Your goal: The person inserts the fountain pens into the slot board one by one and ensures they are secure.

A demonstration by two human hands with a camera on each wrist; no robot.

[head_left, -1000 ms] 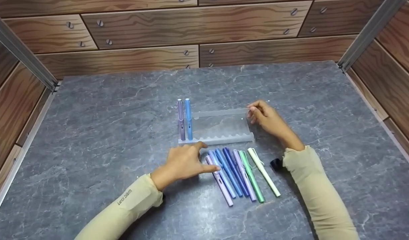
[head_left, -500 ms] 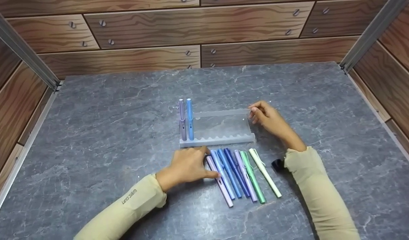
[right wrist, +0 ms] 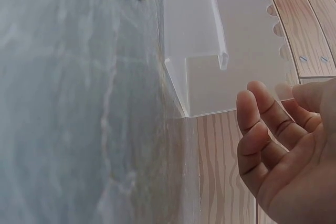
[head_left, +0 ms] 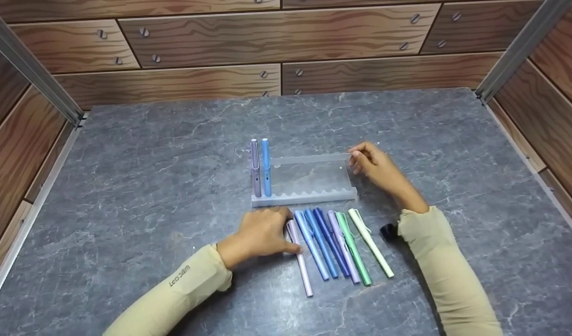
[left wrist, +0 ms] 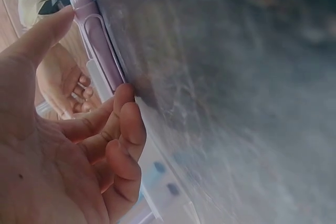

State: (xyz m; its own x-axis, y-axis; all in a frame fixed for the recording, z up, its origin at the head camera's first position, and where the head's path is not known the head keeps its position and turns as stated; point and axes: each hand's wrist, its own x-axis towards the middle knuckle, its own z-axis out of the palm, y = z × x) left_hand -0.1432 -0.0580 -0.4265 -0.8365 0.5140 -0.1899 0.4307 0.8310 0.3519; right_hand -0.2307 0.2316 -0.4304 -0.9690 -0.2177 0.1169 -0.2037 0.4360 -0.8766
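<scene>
My left hand (head_left: 261,233) grips a pale lilac pen (head_left: 304,276) that lies on the table. In the left wrist view the thumb and curled fingers meet the two ends of the pen's cap (left wrist: 100,38). A clear plastic pen rack (head_left: 309,198) with a notched edge stands behind. A dusky purple pen (head_left: 255,163) and a blue pen (head_left: 266,163) rest upright in its leftmost slots. My right hand (head_left: 379,170) pinches the rack's upper right corner; the right wrist view shows thumb and finger on the clear sheet (right wrist: 210,85).
Several pens lie side by side right of the lilac one, among them a dark blue pen (head_left: 331,242), a green pen (head_left: 353,249) and a pale green pen (head_left: 372,243). Wood-patterned panels (head_left: 211,37) wall the grey marbled table (head_left: 174,154).
My left hand has drawn back slightly from the rack and closed on the lilac pen. The pen's lower end has swung left, away from the other pens. My right hand stays at the rack's corner.
</scene>
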